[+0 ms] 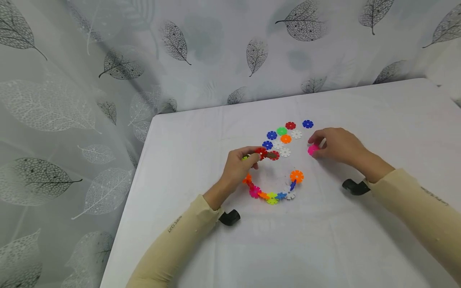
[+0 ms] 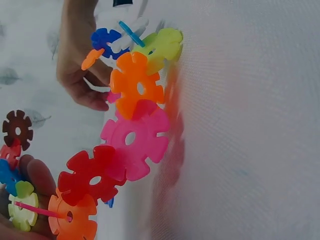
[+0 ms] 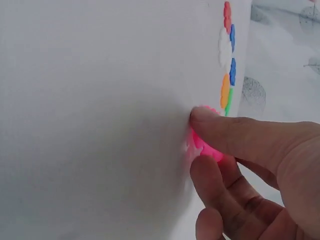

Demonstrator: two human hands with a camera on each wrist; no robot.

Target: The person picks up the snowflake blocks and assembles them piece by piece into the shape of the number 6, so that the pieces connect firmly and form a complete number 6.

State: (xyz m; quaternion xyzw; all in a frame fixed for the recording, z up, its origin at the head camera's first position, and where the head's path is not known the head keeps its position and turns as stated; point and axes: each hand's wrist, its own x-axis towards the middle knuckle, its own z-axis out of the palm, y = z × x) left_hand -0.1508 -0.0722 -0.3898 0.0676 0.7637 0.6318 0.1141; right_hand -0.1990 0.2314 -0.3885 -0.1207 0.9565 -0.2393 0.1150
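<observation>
My left hand (image 1: 235,167) grips one end of a chain of interlocking notched plastic discs (image 1: 272,199), which curves round in a U on the white table. Red discs (image 1: 261,153) and a brown disc (image 2: 17,130) stick out past the left fingertips. At the chain's other end is an orange disc (image 1: 297,176). To the right, my right hand (image 1: 340,146) pinches a loose pink disc (image 1: 312,150) between thumb and fingers, low over the tabletop; the fingers partly cover it in the right wrist view.
Several loose discs lie flat beyond the chain, among them a green disc (image 1: 281,131), a white disc (image 1: 285,152) and a blue disc (image 1: 307,124). Leaf-patterned curtains (image 1: 216,52) hang behind and left of the table (image 1: 180,168). Black wrist mounts (image 1: 229,217) show beneath the sleeves.
</observation>
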